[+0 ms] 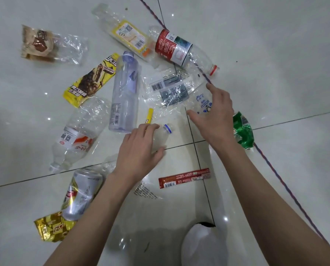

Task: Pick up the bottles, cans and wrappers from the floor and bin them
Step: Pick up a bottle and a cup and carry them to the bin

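Observation:
Litter lies scattered on the pale tiled floor [275, 73]. My left hand [139, 148] curls round a small clear bottle [165, 134] with a blue neck ring, thumb on one side and fingers on the other. My right hand [216, 116] is spread, fingers straight, over a crumpled clear bottle with blue print [203, 104]. Around them lie a tall bluish bottle [124, 93], a red-label bottle [177, 48], a yellow-label bottle [129, 35], a crushed orange-label bottle [77, 133], a silver can [81, 194] and a crushed green can [243, 131].
Wrappers lie about: yellow chocolate one [91, 81], brown-and-clear one [45, 45], gold one [52, 227], red stick [184, 178], clear one with barcode [170, 89]. A white bag [200, 244] sits at the bottom edge. A red-blue cord [275, 169] crosses the floor diagonally.

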